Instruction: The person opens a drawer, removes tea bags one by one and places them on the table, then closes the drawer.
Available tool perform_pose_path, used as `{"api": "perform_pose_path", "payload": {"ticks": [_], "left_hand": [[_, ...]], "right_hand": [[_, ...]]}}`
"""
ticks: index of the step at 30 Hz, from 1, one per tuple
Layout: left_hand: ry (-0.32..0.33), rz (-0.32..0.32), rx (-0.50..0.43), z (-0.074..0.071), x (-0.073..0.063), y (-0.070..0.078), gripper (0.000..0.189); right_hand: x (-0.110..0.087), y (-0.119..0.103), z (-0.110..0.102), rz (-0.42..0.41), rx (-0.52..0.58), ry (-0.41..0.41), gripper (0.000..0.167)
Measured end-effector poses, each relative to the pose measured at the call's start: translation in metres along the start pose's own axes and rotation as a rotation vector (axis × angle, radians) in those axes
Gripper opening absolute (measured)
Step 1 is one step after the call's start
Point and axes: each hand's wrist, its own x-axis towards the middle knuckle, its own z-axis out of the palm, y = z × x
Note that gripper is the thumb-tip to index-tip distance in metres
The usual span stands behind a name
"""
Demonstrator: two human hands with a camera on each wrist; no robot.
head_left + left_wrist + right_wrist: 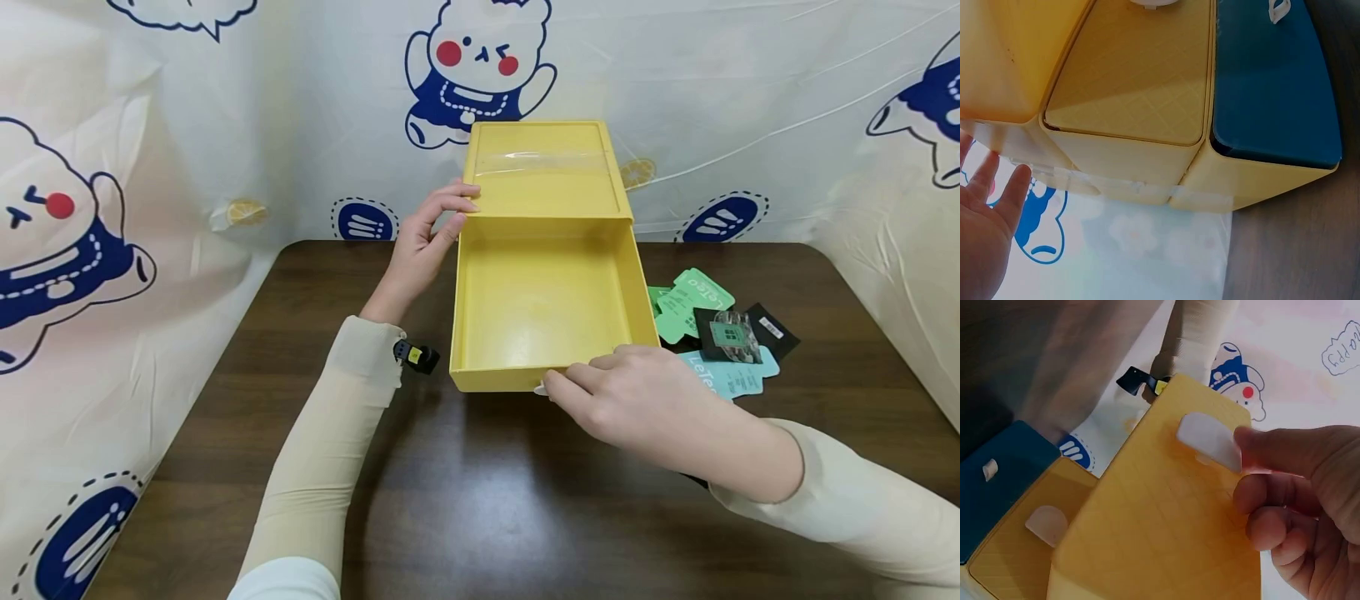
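Observation:
A yellow drawer cabinet (543, 187) stands at the back of the table, its top drawer (543, 292) pulled out and bare inside. My right hand (637, 400) pinches the white tab handle (1207, 437) on that drawer's front, thumb on the tab and the other fingers curled. At the cabinet's left upper edge, my left hand (420, 246) rests its extended fingertips against the side. Below the pulled drawer, the wrist views show a closed yellow drawer (1129, 75) and a closed dark teal drawer (1275, 87), each with a small pull.
Right of the cabinet lies a loose pile of green cards (693, 300), black packets (727, 336) and light blue cards (731, 375). A printed sheet (337, 108) hangs behind the brown table (480, 517). Clear tape crosses the cabinet top.

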Motion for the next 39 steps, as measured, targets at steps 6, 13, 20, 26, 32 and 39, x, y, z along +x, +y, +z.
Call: {"api": "perform_pose_path", "payload": {"ticks": [6,13,20,26,32,39], "left_hand": [[0.008,-0.002,0.014,-0.004,0.003,-0.021,0.019],[0.003,-0.025,0.009,-0.005,0.002,-0.006,0.019],[-0.019,-0.051,0.000,-0.008,0.001,-0.009,0.020],[-0.037,-0.032,0.002,-0.011,0.004,-0.024,0.022],[-0.067,-0.006,-0.016,-0.008,0.006,-0.023,0.026],[-0.054,-0.031,-0.023,-0.008,0.007,-0.022,0.027]], "right_hand": [[0.002,-0.001,0.006,0.016,-0.056,0.031,0.045],[0.008,0.008,0.016,0.137,-0.040,0.053,0.019],[0.020,0.024,0.028,0.239,-0.020,0.024,0.018],[0.037,0.047,0.046,0.333,-0.021,0.018,0.022],[0.040,0.067,0.065,0.413,0.004,0.038,0.021],[0.045,0.078,0.074,0.468,0.017,0.038,0.023]]}}
